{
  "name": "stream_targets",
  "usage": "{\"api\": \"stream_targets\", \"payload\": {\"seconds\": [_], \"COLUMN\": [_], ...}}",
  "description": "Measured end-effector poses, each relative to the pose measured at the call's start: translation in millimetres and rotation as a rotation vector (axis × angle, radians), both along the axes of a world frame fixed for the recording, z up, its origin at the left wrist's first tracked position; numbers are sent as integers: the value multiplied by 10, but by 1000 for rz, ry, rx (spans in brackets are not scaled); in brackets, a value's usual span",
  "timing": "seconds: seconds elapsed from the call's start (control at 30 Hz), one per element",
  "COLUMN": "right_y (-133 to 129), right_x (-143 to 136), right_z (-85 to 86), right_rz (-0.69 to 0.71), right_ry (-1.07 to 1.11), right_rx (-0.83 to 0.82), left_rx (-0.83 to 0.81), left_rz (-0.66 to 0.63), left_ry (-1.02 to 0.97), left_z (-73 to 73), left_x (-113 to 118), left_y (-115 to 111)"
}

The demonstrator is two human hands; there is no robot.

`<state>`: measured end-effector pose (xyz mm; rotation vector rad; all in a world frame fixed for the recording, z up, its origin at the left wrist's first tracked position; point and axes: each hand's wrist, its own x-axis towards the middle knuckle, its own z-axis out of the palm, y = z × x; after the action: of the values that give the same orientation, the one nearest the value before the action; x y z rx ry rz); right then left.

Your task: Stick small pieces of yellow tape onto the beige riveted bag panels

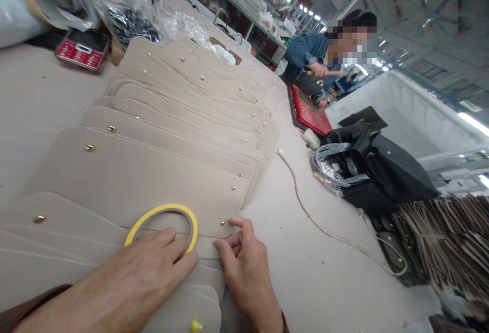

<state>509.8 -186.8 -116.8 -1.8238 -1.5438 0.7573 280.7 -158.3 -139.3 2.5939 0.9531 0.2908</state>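
Many beige panels [164, 170] with small gold studs lie overlapped in a long fanned row on the table. My left hand [153, 267] is closed on a yellow tape roll [193, 221], which rests over the nearer panels. To its right, my right hand [244, 256] has thumb and index finger at the right edge of a panel, beside a gold stud [222, 223]. Its thumb and index tips are apart, and the other fingers are curled. A small yellow piece [196, 326] sits on the lowest panel at the bottom.
A red scale [82, 50] and clear plastic wrap [130, 4] are at the upper left. On the right lie a cord [301, 205], a black bag [382, 165] and stacked dark pieces [451, 241]. Another person [313, 60] works by a red board [309, 111].
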Motion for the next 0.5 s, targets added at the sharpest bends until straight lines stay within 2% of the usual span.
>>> {"api": "stream_targets", "payload": {"seconds": [0.1,0.2,0.3,0.4,0.5], "right_y": [-35,-72,-66,-19,43], "right_x": [70,95,55,7,10], "right_z": [-11,-42,-74,-74,-30], "right_rz": [13,171,241,196,133], "right_ry": [86,-98,-271,-292,-174], "right_rx": [-17,183,288,238,101], "left_rx": [24,76,89,45,4], "left_rz": [-46,-36,-37,-52,-42], "left_ry": [54,102,2,-116,-260], "left_z": [-21,-21,52,188,320], "left_x": [-4,15,36,55,72], "left_y": [28,53,103,205,325]}}
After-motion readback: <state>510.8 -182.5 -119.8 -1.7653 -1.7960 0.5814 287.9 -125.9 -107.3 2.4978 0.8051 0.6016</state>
